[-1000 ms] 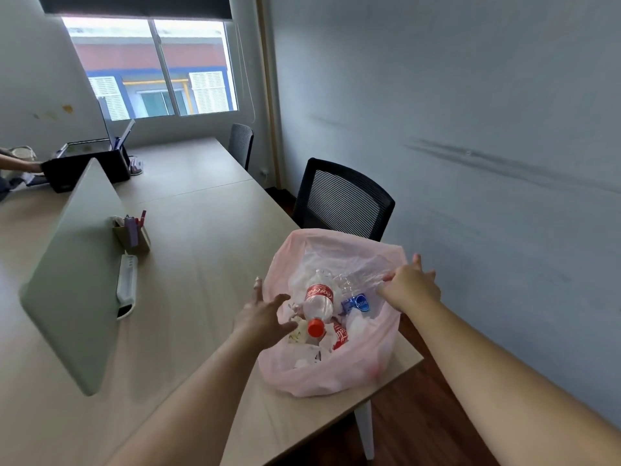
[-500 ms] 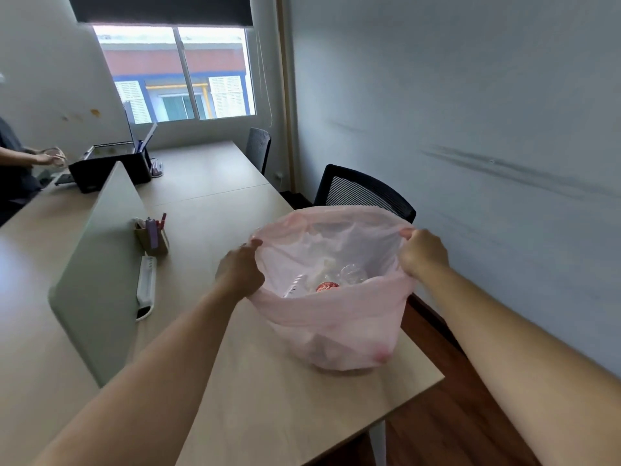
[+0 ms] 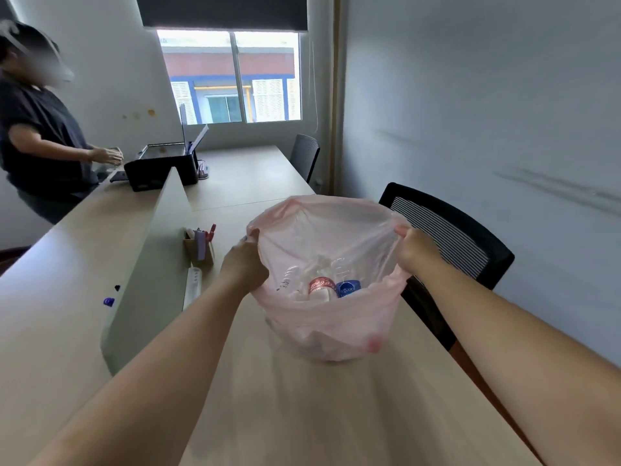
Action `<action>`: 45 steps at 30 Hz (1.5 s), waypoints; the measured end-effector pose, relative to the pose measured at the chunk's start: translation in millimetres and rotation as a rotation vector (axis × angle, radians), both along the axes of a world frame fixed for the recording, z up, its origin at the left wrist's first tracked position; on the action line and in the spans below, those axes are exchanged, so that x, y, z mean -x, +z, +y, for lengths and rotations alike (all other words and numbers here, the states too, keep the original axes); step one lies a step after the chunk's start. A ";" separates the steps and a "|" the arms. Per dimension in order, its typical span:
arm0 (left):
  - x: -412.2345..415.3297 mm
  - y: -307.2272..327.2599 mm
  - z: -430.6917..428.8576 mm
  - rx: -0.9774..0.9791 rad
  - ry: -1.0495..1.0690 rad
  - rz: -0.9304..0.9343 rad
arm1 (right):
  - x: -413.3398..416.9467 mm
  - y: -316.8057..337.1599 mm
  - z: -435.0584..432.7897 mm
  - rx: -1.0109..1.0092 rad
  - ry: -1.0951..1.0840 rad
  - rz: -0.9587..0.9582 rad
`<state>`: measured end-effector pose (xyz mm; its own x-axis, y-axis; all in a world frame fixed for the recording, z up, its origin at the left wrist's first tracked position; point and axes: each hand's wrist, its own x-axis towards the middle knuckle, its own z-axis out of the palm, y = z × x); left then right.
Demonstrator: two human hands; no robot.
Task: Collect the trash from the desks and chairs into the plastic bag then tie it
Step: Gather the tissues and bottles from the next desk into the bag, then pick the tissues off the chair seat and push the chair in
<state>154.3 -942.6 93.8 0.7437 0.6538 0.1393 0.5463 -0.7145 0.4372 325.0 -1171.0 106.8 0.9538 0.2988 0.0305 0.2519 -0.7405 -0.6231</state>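
Bag: the pink plastic bag (image 3: 322, 327) stood on the wooden desk (image 3: 302, 415), its mouth held wide.
Left hand: the left hand (image 3: 245, 264) had its fingers curled round the bag's left rim, gripping it.
Right hand: the right hand (image 3: 416, 250) gripped the right rim, fingers closed on the plastic.
Inside: a red-labelled bottle (image 3: 321, 286) lay beside a blue-labelled bottle (image 3: 347, 289) among white scraps.
Nearby: a black mesh chair (image 3: 447, 230) was behind the bag, and a grey divider (image 3: 148, 264) and a power strip (image 3: 192, 287) were to its left.

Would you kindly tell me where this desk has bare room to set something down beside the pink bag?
Free: the desk top nearer than the plastic bag, down to the near edge, and the far desk between bag and window, right of the black box. Crowded: along the divider, with pen holder and power strip.
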 end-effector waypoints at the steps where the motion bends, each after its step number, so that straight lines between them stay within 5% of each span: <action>1: -3.0 -2.9 8.3 0.005 0.002 0.004 | -6.5 -2.5 12.6 0.012 0.010 -0.007; 13: -37.8 -66.0 73.8 -0.036 0.007 0.226 | -51.5 -62.3 90.3 0.110 0.156 0.071; 22: -91.7 5.6 21.4 -0.263 0.100 -0.144 | -99.4 -5.1 31.3 -0.007 0.164 -0.123; 28: -185.8 21.5 -94.7 -0.086 -0.035 -0.112 | -135.6 9.5 -74.2 -0.199 0.092 -0.074; 35: -279.3 11.8 -228.2 0.125 -0.112 -0.032 | -194.9 13.4 -208.3 -0.172 0.144 0.025; 45: -358.1 -17.0 -273.7 0.348 -0.014 -0.154 | -250.8 -37.6 -209.8 -0.311 0.303 0.316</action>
<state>512.5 -1216.3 76.8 0.7403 0.6719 0.0218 0.4464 -0.5156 0.7313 575.8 -1380.7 69.1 0.8031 0.5851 -0.1130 0.1904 -0.4316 -0.8817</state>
